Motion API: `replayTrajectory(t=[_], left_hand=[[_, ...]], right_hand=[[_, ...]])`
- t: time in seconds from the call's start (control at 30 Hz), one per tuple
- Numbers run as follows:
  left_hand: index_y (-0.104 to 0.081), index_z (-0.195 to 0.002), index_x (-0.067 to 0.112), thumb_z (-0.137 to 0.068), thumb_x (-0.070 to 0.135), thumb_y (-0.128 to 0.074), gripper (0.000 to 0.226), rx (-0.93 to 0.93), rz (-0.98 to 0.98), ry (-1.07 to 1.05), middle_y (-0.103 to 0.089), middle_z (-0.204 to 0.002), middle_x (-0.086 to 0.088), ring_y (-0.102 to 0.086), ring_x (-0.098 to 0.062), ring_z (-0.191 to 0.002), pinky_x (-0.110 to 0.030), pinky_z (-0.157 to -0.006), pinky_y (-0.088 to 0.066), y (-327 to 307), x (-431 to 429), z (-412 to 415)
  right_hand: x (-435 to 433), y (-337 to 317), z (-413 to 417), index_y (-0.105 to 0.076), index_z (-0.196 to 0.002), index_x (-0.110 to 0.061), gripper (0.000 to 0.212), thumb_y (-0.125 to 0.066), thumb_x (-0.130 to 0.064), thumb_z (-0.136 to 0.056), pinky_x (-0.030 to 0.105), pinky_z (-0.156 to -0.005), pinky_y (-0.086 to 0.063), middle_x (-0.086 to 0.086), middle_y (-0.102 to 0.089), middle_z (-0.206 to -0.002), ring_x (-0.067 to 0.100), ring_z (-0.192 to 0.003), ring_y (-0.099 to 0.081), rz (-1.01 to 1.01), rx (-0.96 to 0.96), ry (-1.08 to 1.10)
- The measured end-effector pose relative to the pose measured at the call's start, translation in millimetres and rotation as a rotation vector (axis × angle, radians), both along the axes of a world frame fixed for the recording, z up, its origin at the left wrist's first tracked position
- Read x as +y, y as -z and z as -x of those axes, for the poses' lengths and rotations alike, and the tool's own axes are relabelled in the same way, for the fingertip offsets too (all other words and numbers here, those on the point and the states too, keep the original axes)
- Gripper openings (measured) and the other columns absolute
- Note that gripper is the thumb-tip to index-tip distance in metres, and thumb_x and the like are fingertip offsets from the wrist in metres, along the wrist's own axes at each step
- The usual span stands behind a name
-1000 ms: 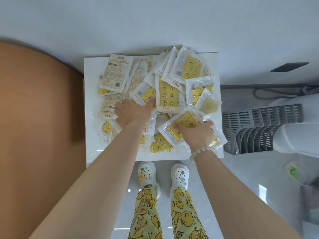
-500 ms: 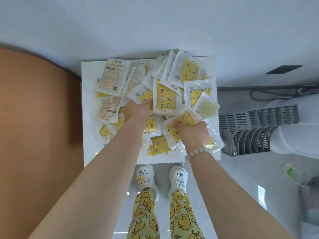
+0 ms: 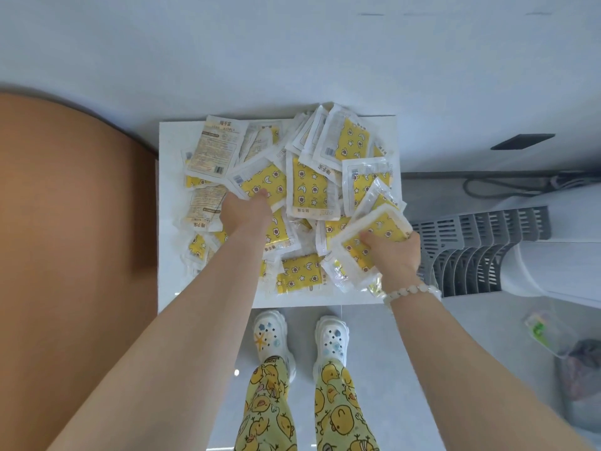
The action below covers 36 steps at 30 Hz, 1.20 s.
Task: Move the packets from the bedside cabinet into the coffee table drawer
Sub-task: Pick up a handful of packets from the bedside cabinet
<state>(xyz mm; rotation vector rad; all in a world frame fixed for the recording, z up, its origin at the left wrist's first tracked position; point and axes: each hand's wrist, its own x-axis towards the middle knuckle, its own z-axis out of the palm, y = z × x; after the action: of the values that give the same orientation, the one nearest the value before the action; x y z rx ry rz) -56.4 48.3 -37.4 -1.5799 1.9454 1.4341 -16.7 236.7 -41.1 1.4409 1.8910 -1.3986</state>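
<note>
Several clear packets with yellow star-and-moon print (image 3: 310, 187) lie heaped on the white bedside cabinet top (image 3: 169, 262). My right hand (image 3: 395, 258), with a bead bracelet at the wrist, grips a stack of packets (image 3: 370, 242) at the cabinet's right side, tilted up off the heap. My left hand (image 3: 247, 213) rests in the middle of the heap, fingers curled on the edge of one yellow packet (image 3: 263, 182). Some packets at the left lie printed-label side up (image 3: 216, 148). The coffee table drawer is not in view.
An orange-brown bed edge (image 3: 74, 239) borders the cabinet on the left. A grey slatted basket (image 3: 471, 252) and a white appliance (image 3: 566, 242) stand at the right. My feet in white clogs (image 3: 302, 340) are just before the cabinet. A bag (image 3: 582, 385) lies at far right.
My right hand has gathered the packet stack and shifted right, lifting it off the heap. My left hand has slid forward a little onto a yellow packet in the middle.
</note>
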Motion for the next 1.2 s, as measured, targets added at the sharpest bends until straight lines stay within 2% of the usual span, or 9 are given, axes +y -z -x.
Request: replayTrajectory(t=[0.13,0.3,0.43,0.57,0.7,0.8,0.97,1.07,1.2], left_hand=[[-0.046,-0.133,0.006,-0.091,0.029,-0.061,0.050,0.001,0.026,0.014,-0.055,-0.128,-0.010,-0.058,-0.024,-0.099,-0.030,-0.068,-0.045,-2,-2,-4],[-0.048,-0.128,0.006,-0.089,0.031,-0.063,0.049,-0.026,0.076,0.041,-0.057,-0.123,-0.010,-0.061,-0.028,-0.103,-0.037,-0.082,-0.053,0,-9,-12],[-0.054,-0.123,0.009,-0.087,0.032,-0.064,0.044,-0.004,0.096,0.044,-0.061,-0.118,-0.010,-0.064,-0.028,-0.097,-0.045,-0.084,-0.055,-1,-11,-16],[-0.052,-0.123,0.006,-0.089,0.031,-0.062,0.044,-0.007,0.094,0.053,-0.060,-0.118,-0.011,-0.063,-0.028,-0.097,-0.044,-0.084,-0.055,-5,-5,-19],[-0.051,-0.124,0.005,-0.089,0.031,-0.061,0.045,-0.003,0.101,0.075,-0.059,-0.118,-0.008,-0.061,-0.026,-0.095,-0.037,-0.082,-0.054,-9,-4,-19],[-0.048,-0.125,0.004,-0.091,0.031,-0.060,0.045,0.000,0.121,0.099,-0.053,-0.112,-0.004,-0.053,-0.021,-0.089,-0.032,-0.077,-0.047,-10,-6,-19],[-0.050,-0.124,0.005,-0.090,0.030,-0.062,0.044,-0.002,0.134,0.093,-0.058,-0.121,-0.010,-0.061,-0.027,-0.101,-0.038,-0.083,-0.053,-12,-7,-21],[-0.051,-0.124,0.005,-0.090,0.030,-0.061,0.044,0.012,0.147,0.118,-0.058,-0.121,-0.010,-0.059,-0.025,-0.096,-0.033,-0.077,-0.049,-12,-7,-20],[-0.051,-0.125,0.006,-0.090,0.030,-0.061,0.044,0.021,0.171,0.133,-0.059,-0.121,-0.011,-0.060,-0.027,-0.100,-0.032,-0.073,-0.046,-13,-7,-18]], right_hand=[[34,7,-16,-0.034,-0.139,-0.013,0.080,-0.079,-0.016,-0.073,0.034,-0.086,-0.045,0.008,-0.051,-0.129,0.027,-0.114,-0.052,-0.136,-0.135,-0.315],[37,19,-31,-0.028,-0.142,-0.009,0.090,-0.081,-0.019,-0.071,0.039,-0.088,-0.047,0.015,-0.053,-0.128,0.033,-0.117,-0.053,-0.237,-0.199,-0.568],[39,26,-35,-0.041,-0.130,-0.010,0.090,-0.087,-0.037,-0.058,0.043,-0.086,-0.050,0.014,-0.051,-0.125,0.033,-0.112,-0.054,-0.340,-0.199,-0.645],[35,28,-48,-0.048,-0.120,-0.007,0.078,-0.085,-0.041,-0.060,0.043,-0.086,-0.046,0.013,-0.041,-0.128,0.030,-0.121,-0.042,-0.480,-0.185,-0.665],[29,31,-53,-0.051,-0.116,-0.007,0.068,-0.081,-0.039,-0.065,0.042,-0.095,-0.039,0.013,-0.049,-0.124,0.031,-0.118,-0.043,-0.542,-0.129,-0.700],[27,31,-49,-0.043,-0.124,-0.009,0.076,-0.083,-0.034,-0.064,0.042,-0.098,-0.039,0.013,-0.052,-0.126,0.031,-0.120,-0.044,-0.513,-0.089,-0.649],[28,33,-46,-0.046,-0.125,-0.010,0.073,-0.082,-0.033,-0.065,0.039,-0.092,-0.043,0.013,-0.047,-0.124,0.031,-0.114,-0.049,-0.429,-0.086,-0.697],[24,31,-44,-0.040,-0.127,-0.009,0.078,-0.084,-0.028,-0.065,0.039,-0.090,-0.044,0.012,-0.038,-0.130,0.035,-0.111,-0.053,-0.391,-0.066,-0.615],[22,31,-45,-0.033,-0.133,-0.011,0.087,-0.084,-0.030,-0.066,0.040,-0.088,-0.045,0.013,-0.049,-0.127,0.033,-0.114,-0.053,-0.415,-0.039,-0.603]])
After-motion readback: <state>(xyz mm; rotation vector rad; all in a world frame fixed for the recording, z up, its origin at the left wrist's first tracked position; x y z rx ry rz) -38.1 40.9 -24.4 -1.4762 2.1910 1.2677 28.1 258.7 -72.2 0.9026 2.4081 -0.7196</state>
